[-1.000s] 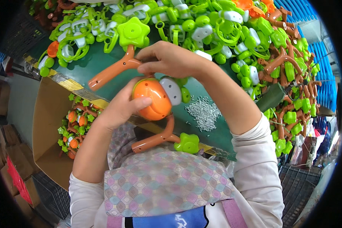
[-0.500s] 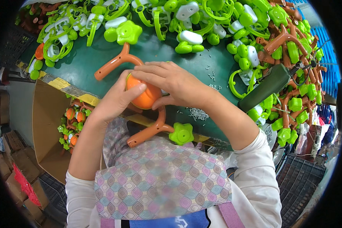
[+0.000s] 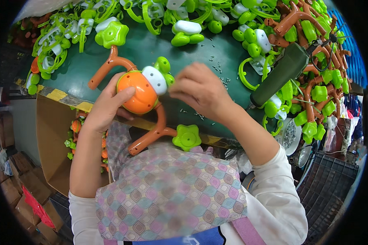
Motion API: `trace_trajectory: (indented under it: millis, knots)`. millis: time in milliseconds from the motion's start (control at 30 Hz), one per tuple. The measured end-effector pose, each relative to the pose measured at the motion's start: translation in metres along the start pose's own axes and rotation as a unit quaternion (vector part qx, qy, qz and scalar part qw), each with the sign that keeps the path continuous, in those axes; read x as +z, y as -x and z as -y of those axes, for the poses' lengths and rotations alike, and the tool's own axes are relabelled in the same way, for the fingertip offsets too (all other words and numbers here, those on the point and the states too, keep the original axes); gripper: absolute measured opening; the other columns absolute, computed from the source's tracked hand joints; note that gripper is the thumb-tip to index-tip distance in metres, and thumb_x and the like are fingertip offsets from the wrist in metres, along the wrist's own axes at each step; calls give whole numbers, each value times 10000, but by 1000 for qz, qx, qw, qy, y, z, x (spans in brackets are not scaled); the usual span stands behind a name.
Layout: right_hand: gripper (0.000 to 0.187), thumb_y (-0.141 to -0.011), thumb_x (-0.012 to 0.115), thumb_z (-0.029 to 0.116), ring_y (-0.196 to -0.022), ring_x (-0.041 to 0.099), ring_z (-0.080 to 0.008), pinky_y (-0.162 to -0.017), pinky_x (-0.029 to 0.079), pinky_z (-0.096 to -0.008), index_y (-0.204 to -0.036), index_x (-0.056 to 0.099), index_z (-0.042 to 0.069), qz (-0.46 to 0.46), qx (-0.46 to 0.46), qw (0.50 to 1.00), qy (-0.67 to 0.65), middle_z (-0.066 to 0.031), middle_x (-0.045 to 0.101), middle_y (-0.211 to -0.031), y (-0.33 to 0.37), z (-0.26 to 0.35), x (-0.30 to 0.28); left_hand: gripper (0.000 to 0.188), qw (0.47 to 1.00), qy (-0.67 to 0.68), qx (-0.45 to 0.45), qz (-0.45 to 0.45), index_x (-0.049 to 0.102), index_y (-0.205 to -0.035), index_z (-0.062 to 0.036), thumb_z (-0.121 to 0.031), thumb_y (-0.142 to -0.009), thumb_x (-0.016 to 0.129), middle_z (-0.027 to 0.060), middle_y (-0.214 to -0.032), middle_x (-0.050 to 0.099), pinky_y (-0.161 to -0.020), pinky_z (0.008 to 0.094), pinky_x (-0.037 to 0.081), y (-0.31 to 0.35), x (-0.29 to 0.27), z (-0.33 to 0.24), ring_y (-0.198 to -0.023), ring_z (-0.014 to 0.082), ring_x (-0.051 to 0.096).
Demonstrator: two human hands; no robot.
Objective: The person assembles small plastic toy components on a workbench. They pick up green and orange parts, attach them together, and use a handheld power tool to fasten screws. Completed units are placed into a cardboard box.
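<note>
My left hand [image 3: 106, 106] grips a plastic toy by its orange rounded body [image 3: 141, 96], thumb on top and fingers underneath. Brown forked arms [image 3: 159, 118] stick out of the body on both sides. One arm ends in a green star-shaped knob [image 3: 187, 136] near my lap; another green star knob [image 3: 111, 34] tops the far arm. A white piece [image 3: 154, 79] with green rounded ends [image 3: 162, 65] sits at the body's right side. Just right of it, my right hand [image 3: 200, 90] is held with fingers curled together, slightly blurred; whatever they hold is hidden.
Small screws [image 3: 221, 71] lie scattered on the green tabletop [image 3: 81, 67]. A dark green powered screwdriver [image 3: 280, 73] with a cable lies at right, against heaped brown and green parts [image 3: 315, 90]. More green-white parts [image 3: 188, 28] line the far side. A cardboard box [image 3: 53, 143] with finished-looking toys stands left.
My right hand has come off the orange body and moved right, its fingers now curled. The toy has shifted left in my left hand, and its white and green piece now shows.
</note>
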State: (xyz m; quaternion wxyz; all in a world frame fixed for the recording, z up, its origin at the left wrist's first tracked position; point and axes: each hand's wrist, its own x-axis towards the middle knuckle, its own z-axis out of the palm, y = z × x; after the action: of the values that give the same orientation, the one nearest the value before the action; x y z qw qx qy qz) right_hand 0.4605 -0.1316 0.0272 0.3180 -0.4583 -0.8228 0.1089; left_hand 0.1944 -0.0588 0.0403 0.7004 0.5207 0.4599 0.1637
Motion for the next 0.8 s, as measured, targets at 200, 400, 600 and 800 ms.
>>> trace_trajectory:
  millis: [200, 400, 600, 800]
  knots:
    - [59, -749, 672, 151, -854, 521, -226, -750, 413, -360, -781, 635, 117, 97, -23, 991, 90, -25, 533, -808, 36, 10, 12, 585, 1000, -24, -5, 12, 463, -1394, -99, -436, -949, 639, 57, -1198, 620, -585, 255, 585, -8, 8, -11, -1028, 147, 660]
    - [92, -804, 728, 123, -817, 576, -237, -735, 458, -368, -866, 669, 90, 66, 43, 997, -4, -44, 616, -814, 27, 10, 15, 620, 1000, -17, -6, 13, 440, -1422, -108, -443, -943, 645, 72, -1251, 595, -650, 294, 604, -10, 10, -8, -1078, 174, 645]
    - [113, -876, 746, 79, -780, 672, -211, -729, 531, -309, -974, 704, 42, -28, 254, 906, -339, -80, 678, -838, 3, 42, 22, 628, 1000, 18, -15, 9, 418, -1428, -104, -426, -944, 656, 81, -1270, 578, -684, 323, 617, -9, 16, -7, -1097, 199, 640]
    - [130, -845, 756, 42, -859, 626, -207, -750, 508, -302, -960, 697, 51, -64, 210, 940, -261, -62, 604, -954, -1, 47, 37, 604, 999, 37, 1, 19, 427, -1407, -92, -400, -947, 668, 75, -1228, 581, -687, 312, 612, -9, 15, -6, -1066, 176, 636]
